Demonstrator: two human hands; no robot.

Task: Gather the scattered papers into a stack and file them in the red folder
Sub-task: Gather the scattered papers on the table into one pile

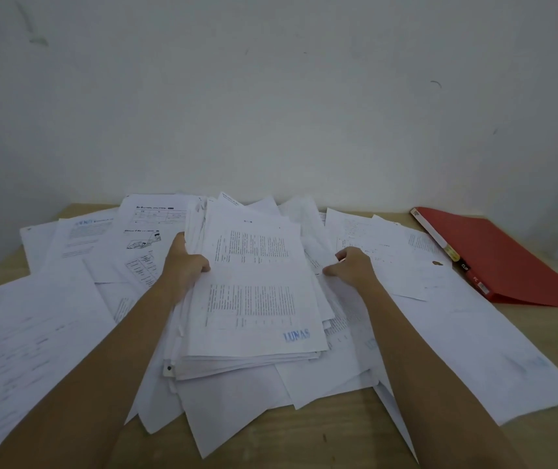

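A thick stack of printed papers (253, 292) lies in the middle of the wooden table (338, 431), its top sheet stamped in blue. My left hand (184, 262) grips the stack's left edge, thumb on the top sheet. At the stack's right side my right hand (352, 265) pinches the edge of a sheet. Loose white papers (33, 333) lie scattered around on both sides. The red folder (507, 262) lies closed at the far right, apart from both hands.
A white wall (270, 96) rises directly behind the table. Loose sheets overhang toward the table's near edge. Bare wood shows at the front centre and at the right near the folder.
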